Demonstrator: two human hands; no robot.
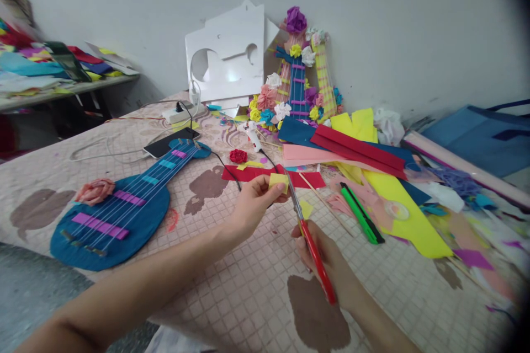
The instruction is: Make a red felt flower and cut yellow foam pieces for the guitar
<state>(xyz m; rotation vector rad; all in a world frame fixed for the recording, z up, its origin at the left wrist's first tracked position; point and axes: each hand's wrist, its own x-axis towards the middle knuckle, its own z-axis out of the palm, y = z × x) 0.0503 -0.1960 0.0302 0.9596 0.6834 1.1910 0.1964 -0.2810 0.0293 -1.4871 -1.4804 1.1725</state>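
My left hand (264, 198) pinches a small yellow paper square (278, 182) between thumb and fingers. In my right hand (321, 248) are red-handled scissors (312, 253), their blades pointing up and away, close to the right side of the square. Another yellow scrap (306, 209) lies on the cloth just beyond the blades. Behind my hands rest a red paper strip (244, 173), a red paper flower (238, 156) and a white glue gun (250, 134). A blue paper guitar (124, 209) with strings and a pink flower lies to the left.
A green cutter knife (362, 215) and a thin stick (325, 203) lie to the right, near yellow sheets (397, 209) and red folded paper (358, 149). At the back are a power strip (184, 112), phone (171, 142), white cut-out board (226, 58) and decorated guitars (298, 83).
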